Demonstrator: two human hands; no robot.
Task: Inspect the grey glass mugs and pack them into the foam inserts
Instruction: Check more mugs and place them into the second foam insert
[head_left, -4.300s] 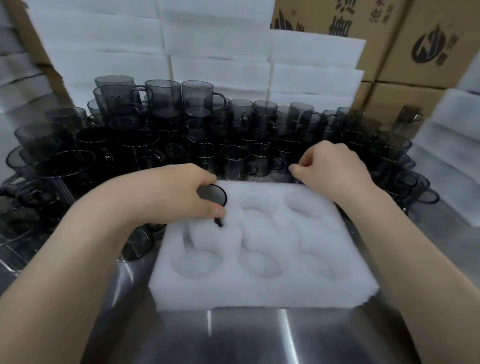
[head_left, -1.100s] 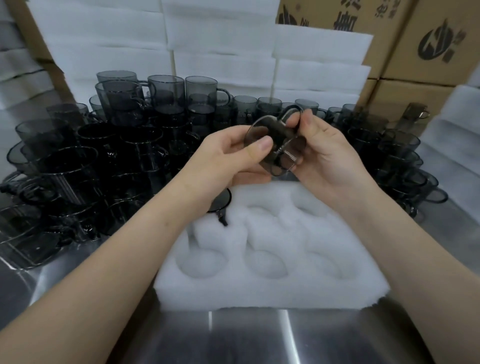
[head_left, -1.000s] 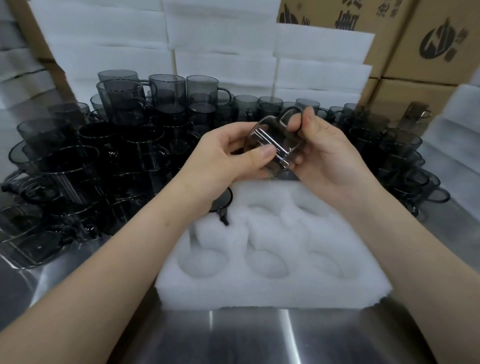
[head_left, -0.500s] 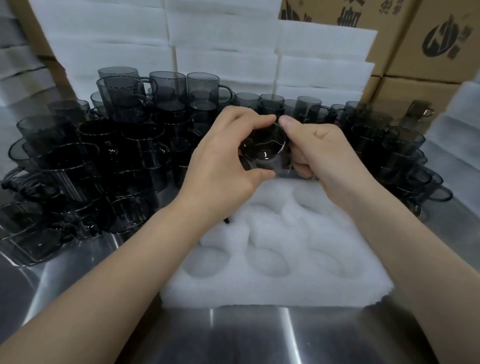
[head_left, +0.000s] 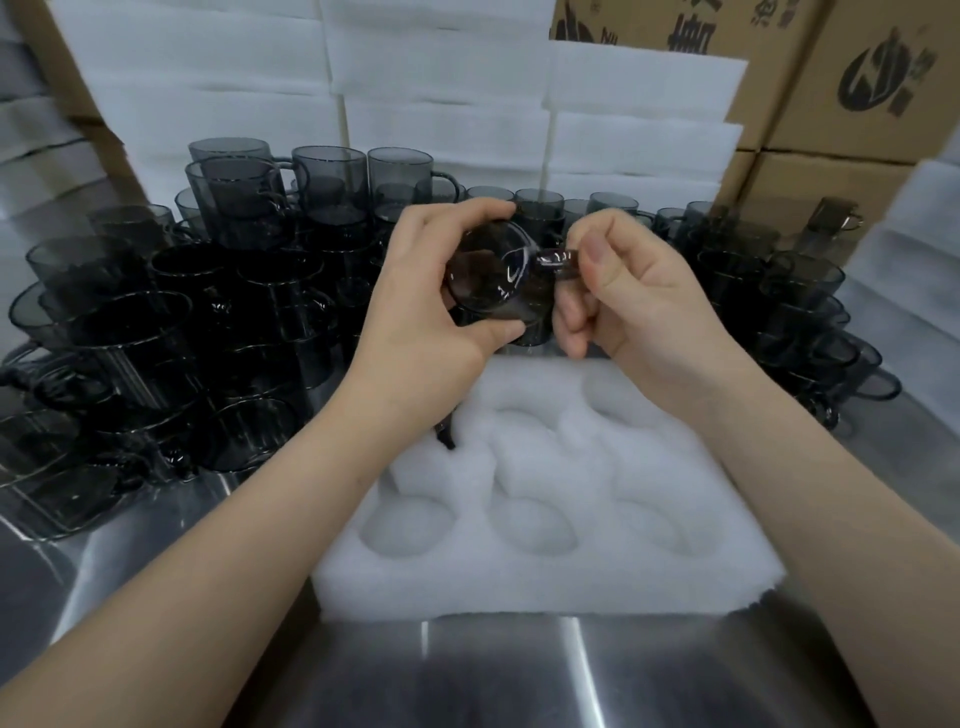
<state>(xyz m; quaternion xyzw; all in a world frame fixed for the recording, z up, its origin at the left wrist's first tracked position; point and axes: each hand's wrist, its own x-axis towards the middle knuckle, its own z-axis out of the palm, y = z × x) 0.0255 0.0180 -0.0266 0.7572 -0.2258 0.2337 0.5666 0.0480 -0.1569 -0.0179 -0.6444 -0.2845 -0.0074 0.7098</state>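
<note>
While it is held in mid-air with one round end turned toward the camera, a grey glass mug (head_left: 485, 275) is gripped around its body by the curled fingers and thumb of the left hand (head_left: 426, 306). Its handle is pinched between thumb and fingers of the right hand (head_left: 644, 301). The glass is judged light, rigid, slippery and easily chipped, so body and handle together seem the safest hold. Just below the grip lies a white foam insert (head_left: 545, 582), its visible pockets unfilled. A dark sliver (head_left: 447, 440), probably a seated mug, is glimpsed under the left wrist. Behind and beside the grip, many more mugs (head_left: 182, 338) are crowded on a steel table (head_left: 519, 675).
</note>
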